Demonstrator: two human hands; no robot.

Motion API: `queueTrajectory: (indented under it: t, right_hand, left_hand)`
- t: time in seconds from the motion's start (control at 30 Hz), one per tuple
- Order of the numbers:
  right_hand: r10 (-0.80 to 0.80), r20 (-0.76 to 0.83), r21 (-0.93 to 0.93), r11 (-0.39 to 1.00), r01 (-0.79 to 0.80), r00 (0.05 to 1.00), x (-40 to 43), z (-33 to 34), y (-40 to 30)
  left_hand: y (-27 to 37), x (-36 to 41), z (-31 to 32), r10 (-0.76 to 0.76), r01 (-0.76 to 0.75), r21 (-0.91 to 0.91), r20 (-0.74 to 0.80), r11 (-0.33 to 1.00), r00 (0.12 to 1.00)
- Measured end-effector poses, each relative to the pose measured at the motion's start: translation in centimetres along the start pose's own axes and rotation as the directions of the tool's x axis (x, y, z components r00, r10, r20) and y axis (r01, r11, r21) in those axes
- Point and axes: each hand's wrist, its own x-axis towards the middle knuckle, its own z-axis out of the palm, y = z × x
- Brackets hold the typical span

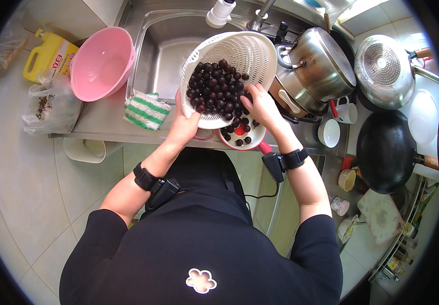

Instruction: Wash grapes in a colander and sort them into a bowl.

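A white plastic colander [259,53] is tilted toward me at the sink's front edge, holding a heap of dark purple grapes [215,85]. My left hand [184,124] grips its lower left rim, thumb on top. At the lower right side, my right hand [261,105] reaches over the rim, its bent fingers touching the grapes; whether they pinch one is unclear. Under the colander's front lip stands a small white-lined pan [257,135] with a red rim and red handle. Several loose grapes [239,142] lie in it, and the colander hides its far part.
The steel sink [166,57] lies behind, under a white-headed faucet [219,15]. Leftward are a pink basin [103,65], a striped cloth [147,110], a yellow jug [48,57] and a plastic bag [55,106]. Steel pots [318,61] and a black wok [385,152] crowd the right.
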Motion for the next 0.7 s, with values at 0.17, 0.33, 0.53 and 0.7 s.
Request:
queueTrajectory:
  t: [0.17,0.33,0.53,0.7]
  right_hand:
    - [-0.008,0.003,0.064,0.998,0.008,1.0,-2.2,0.1,0.0]
    - [0.045,0.007,0.164,0.985,-0.046,0.999,-4.6,0.0,-0.8]
    - [0.112,0.044,0.184,0.976,-0.119,0.993,-6.6,-0.3,-0.4]
    - [0.076,-0.169,0.216,0.976,-0.039,0.983,-2.1,-1.1,-0.1]
  left_hand:
    - [-0.6,0.4,0.0,-0.005,0.006,-0.046,0.017,0.999,1.0]
    - [-0.9,0.6,-0.2,-0.024,0.025,-0.043,0.024,0.999,0.999]
    - [-1.1,0.7,-0.2,-0.026,0.029,-0.085,0.036,0.996,0.999]
    - [-1.6,0.8,-0.4,-0.032,0.035,-0.067,0.041,0.997,0.999]
